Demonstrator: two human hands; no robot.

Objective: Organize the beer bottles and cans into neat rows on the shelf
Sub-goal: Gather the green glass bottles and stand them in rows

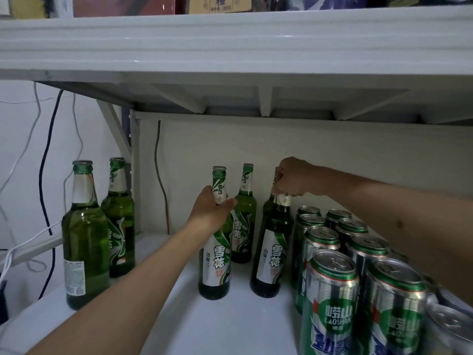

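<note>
Count, head view. Green glass beer bottles: 5 upright on the white shelf (245, 326).
- bottle 1 (84, 242), far left front
- bottle 2 (120, 221), just behind it
- bottle 3 (216, 265), centre front
- bottle 4 (244, 226), centre rear
- bottle 5 (273, 252), right of centre

Green-and-silver beer cans (332, 298): at least 9 tops countable at right, in 2 rows plus partial ones at the frame edge; exact total cannot be told.

Hands: 2, left hand (212, 211) and right hand (294, 179).
</note>
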